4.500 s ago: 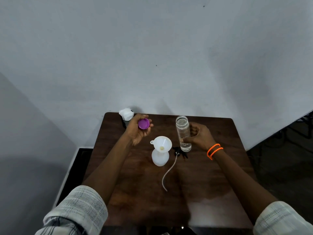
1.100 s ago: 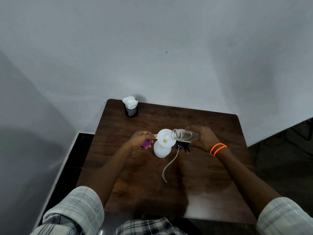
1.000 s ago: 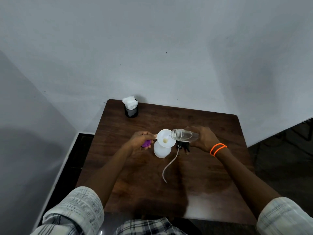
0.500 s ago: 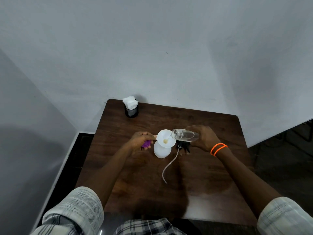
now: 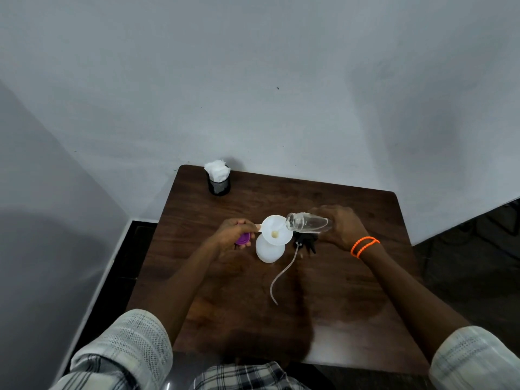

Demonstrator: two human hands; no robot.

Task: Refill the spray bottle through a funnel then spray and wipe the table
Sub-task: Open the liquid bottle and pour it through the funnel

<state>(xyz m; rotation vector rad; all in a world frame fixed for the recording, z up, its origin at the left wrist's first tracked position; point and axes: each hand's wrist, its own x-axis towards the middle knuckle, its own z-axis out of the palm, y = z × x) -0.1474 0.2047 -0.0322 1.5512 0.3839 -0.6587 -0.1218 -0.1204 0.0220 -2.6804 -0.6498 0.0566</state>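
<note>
over the brown table (image 5: 351, 277), right hand (image 5: 342, 228) grips tipped clear bottle (image 5: 308, 221), left hand (image 5: 232, 235) pinches funnel (image 5: 277, 235) tab

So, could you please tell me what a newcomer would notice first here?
At the table's centre, the right hand tips a clear bottle over a white funnel seated in the white spray bottle. The left hand steadies the funnel's tab, holding a purple cap.

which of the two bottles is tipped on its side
The clear bottle in the right hand, its open mouth over the funnel. The white spray bottle stands upright under that funnel.
</note>
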